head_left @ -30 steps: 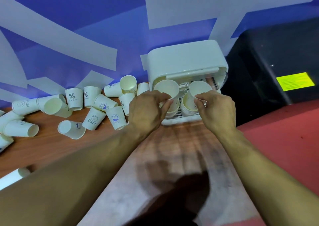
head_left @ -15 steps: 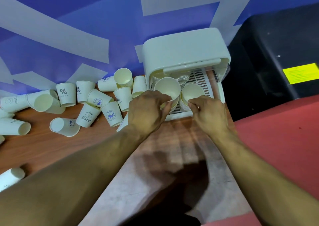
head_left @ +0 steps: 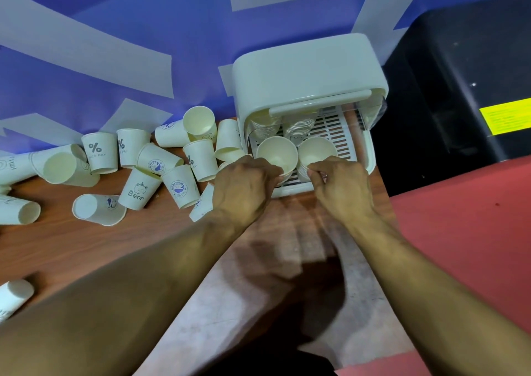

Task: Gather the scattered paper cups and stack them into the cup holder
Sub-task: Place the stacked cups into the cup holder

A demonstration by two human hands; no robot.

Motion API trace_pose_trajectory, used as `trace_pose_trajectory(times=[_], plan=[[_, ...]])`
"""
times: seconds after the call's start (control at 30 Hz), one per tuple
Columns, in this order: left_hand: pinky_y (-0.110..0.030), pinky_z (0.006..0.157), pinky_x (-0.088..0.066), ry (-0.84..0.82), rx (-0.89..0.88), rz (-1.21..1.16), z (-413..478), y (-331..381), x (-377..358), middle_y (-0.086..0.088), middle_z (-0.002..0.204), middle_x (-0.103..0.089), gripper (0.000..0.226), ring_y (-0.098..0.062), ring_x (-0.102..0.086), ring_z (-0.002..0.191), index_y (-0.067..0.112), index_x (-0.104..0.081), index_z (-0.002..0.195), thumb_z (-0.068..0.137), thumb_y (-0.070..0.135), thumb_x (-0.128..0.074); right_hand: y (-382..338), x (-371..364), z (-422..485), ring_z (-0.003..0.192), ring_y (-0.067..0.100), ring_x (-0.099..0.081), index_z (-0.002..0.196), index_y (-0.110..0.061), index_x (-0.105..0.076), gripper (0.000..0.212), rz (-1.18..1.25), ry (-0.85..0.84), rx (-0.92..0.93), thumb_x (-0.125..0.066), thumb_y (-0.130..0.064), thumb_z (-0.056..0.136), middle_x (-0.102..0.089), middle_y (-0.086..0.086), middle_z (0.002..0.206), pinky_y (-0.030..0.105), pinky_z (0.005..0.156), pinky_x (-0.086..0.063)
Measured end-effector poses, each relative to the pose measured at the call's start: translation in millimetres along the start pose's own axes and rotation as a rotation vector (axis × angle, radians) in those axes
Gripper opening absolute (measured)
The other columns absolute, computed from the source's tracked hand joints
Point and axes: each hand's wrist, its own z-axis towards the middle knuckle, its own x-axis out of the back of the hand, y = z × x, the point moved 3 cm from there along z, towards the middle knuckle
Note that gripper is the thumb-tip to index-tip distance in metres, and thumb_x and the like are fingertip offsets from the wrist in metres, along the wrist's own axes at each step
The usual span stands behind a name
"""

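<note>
Both cup stacks now sit lower on the slatted tray [head_left: 334, 130] of the white plastic cup holder [head_left: 304, 68] than a second ago, nearly seated. The left hand [head_left: 244, 187] pinches the left stack [head_left: 277, 153] at its rim; the right hand [head_left: 343, 187] pinches the right stack [head_left: 317, 150]. Many thin, tapered printed paper cups [head_left: 140, 191] lie scattered on the wooden table [head_left: 71, 240], ungathered.

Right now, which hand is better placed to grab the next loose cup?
Left. The left hand is beside the scattered cups, nearly touching one. The right hand is at the cup holder, across from the pile.
</note>
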Motion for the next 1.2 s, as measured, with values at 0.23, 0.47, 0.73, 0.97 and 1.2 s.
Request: trace_pose_trajectory(times=[0.23,0.47,0.73,0.97,1.2], plan=[[-0.026,0.071,-0.043,-0.111,0.131,-0.099,-3.5,-13.9,-12.9,0.008,0.107,-0.072,0.022,-0.018,-0.064,0.1,0.032,-0.076,0.105,0.095,0.042,-0.058,-2.3,-1.9,-0.3,0.069,0.03,-0.064,0.084,-0.012,-0.077,0.012,-0.002,0.017,0.029,-0.066,-0.019,0.086,-0.068,0.008,0.077,0.037,0.059,-0.053],[-0.036,0.077,-0.05,-0.252,0.148,-0.067,8.6,-16.2,-19.4,0.008,0.104,-0.071,0.024,-0.018,-0.063,0.099,0.032,-0.075,0.103,0.097,0.043,-0.054,-7.6,-8.2,1.3,0.066,0.031,-0.062,0.082,-0.012,-0.075,0.013,-0.053,0.017,0.045,-0.065,-0.019,0.085,-0.066,0.008,0.073,0.036,0.057,-0.052],[-0.031,0.091,-0.047,-0.257,0.201,-0.19,-4.0,-14.4,-13.0,0.01,0.135,-0.058,0.039,-0.014,-0.055,0.118,0.033,-0.058,0.132,0.093,0.038,-0.061,-17.7,-9.7,-6.7,0.064,0.034,-0.057,0.074,-0.006,-0.068,0.013,-0.203,0.001,-0.025,-0.061,-0.01,0.085,-0.059,0.011,0.071,0.026,0.052,-0.03],[-0.032,0.084,-0.051,-0.118,0.18,-0.226,-34.9,-25.8,23.3,0.01,0.14,-0.048,0.052,-0.017,-0.056,0.117,0.032,-0.049,0.138,0.09,0.041,-0.064,-58.2,11.2,-14.2,0.091,0.036,-0.063,0.112,-0.012,-0.067,0.027,-0.132,0.153,0.015,-0.061,-0.02,0.087,-0.064,0.009,0.11,0.04,0.064,-0.051],[-0.036,0.082,-0.051,-0.021,0.297,-0.248,-86.6,-64.1,73.4,0.013,0.139,-0.046,0.047,-0.017,-0.057,0.113,0.03,-0.052,0.137,0.093,0.044,-0.059,-152.8,1.6,-17.6,0.084,0.03,-0.065,0.104,-0.014,-0.07,0.026,-0.044,0.142,0.282,-0.055,-0.026,0.086,-0.068,0.005,0.1,0.038,0.068,-0.05]])
